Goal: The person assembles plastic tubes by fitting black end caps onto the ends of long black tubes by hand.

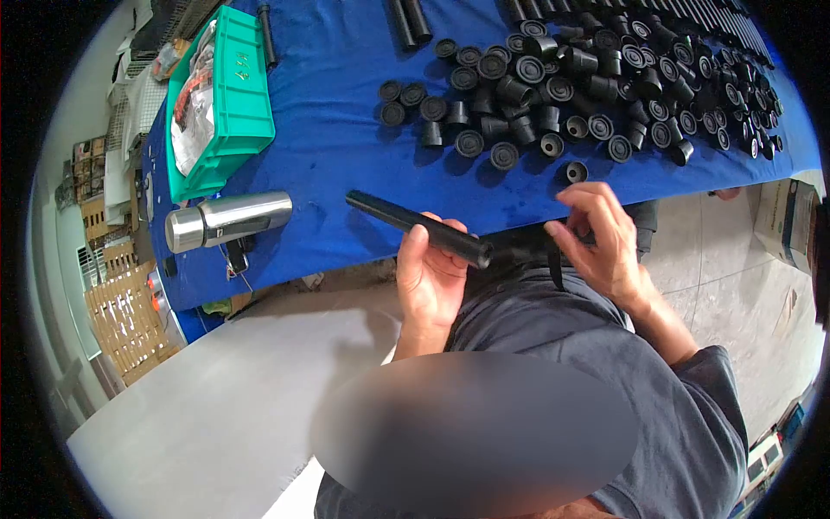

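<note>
My left hand [430,275] is closed around a black tube [411,223], thumb on top, holding it at a slant above the front edge of the table. One end of the tube points to the far left and the other toward my right hand. My right hand [601,242] is raised near the table edge, its thumb and fingers apart and bent, with nothing seen between them. Just beyond its fingertips lies a single black cap [575,173], hollow side showing. Past it spreads a large heap of black round caps [519,91], some upright, some on their sides.
The table has a blue cover [328,112]. A green crate [245,82] with plastic-wrapped contents and a steel flask [246,218] lie at the left. More black tubes [411,22] line the far edge. A cardboard box [788,221] stands on the floor at right.
</note>
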Motion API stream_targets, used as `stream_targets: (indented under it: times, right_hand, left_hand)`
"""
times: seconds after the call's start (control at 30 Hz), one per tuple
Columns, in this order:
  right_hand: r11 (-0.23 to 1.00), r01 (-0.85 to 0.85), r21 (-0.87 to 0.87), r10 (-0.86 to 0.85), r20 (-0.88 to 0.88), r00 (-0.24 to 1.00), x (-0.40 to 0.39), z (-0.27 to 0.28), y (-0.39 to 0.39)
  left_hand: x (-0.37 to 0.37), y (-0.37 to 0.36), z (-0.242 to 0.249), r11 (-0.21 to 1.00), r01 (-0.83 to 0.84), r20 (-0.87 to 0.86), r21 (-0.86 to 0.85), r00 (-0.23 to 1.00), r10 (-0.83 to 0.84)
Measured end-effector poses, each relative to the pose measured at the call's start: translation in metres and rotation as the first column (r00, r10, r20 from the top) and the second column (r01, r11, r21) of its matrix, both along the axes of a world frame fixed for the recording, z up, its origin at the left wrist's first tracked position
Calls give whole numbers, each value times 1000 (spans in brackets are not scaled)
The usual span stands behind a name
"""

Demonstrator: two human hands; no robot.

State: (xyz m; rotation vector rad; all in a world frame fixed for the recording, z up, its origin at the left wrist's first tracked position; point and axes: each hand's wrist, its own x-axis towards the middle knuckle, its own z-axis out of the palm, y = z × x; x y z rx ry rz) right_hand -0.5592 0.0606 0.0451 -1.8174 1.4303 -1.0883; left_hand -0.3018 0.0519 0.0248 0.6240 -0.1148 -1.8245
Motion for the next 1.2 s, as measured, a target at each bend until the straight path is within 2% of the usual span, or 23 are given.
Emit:
stream_targets:
  times: [0.03, 0.1, 0.13, 0.17, 0.2, 0.27, 0.3, 0.33, 0.4, 0.43, 0.53, 0.63, 0.73, 0.83, 0.93, 1.03, 1.13, 1.2]
  right_hand:
    - [991, -51, 126, 38, 107, 994, 3, 2, 0]
    - [918, -209, 336, 69, 386, 920, 7, 2, -2]
    - [856, -294, 425, 24, 535, 845, 12, 5, -2]
    - [832, -364, 420, 51, 594, 803, 15, 3, -3]
    - [837, -405, 368, 111, 610, 785, 19, 4, -5]
    - [781, -519, 347, 230, 614, 755, 25, 10, -8]
    - [791, -528, 309, 299, 557, 775, 28, 16, -10]
    - [797, -538, 273, 363, 496, 789, 30, 20, -12]
    - [855, -517, 55, 453, 408, 793, 38, 4, -12]
    - [855, -514, 60, 442, 434, 785, 38, 2, -11]
    - [842, -526, 120, 406, 503, 763, 40, -1, -7]
    - [811, -538, 231, 327, 584, 743, 38, 10, -9]
    - [810, -532, 245, 331, 558, 761, 34, 6, -9]
    - [819, -522, 238, 316, 572, 757, 35, 5, -7]
    - [817, -520, 250, 323, 550, 771, 34, 7, -7]
    - [838, -503, 209, 333, 535, 777, 36, 7, -7]
    - [824, -510, 247, 324, 534, 781, 35, 3, -7]
    - [807, -503, 310, 279, 550, 787, 28, 9, -10]
  left_hand:
    - [1, -3, 12, 995, 98, 156, -28, 983, -93]
    - [10, -7, 18, 949, 279, 525, -149, 835, -163]
    - [15, -9, 21, 908, 383, 686, -172, 708, -168]
    - [24, -11, 30, 837, 542, 877, -78, 435, -201]
    - [31, -15, 33, 723, 688, 974, -63, 202, -107]
    - [31, -17, 48, 590, 797, 984, 126, -25, -177]
    - [32, -15, 41, 537, 832, 990, 138, -107, -88]
    - [32, -11, 38, 517, 846, 991, 133, -118, -62]
    - [30, -6, 35, 477, 869, 990, 130, -141, -12]
    - [33, -4, 32, 453, 878, 988, 151, -154, -31]
    - [33, 1, 28, 480, 871, 993, 102, -64, -95]
    - [32, 1, 30, 463, 862, 936, 207, -37, -349]
    - [39, 8, 18, 509, 841, 836, 186, 137, -532]
    - [45, 4, 19, 478, 868, 797, 136, 191, -573]
    - [43, -4, 27, 429, 887, 842, 172, 94, -532]
    - [44, -4, 25, 429, 897, 807, 102, 178, -563]
    - [45, -3, 25, 461, 884, 681, 71, 295, -670]
    - [50, 0, 28, 569, 816, 571, 102, 421, -705]
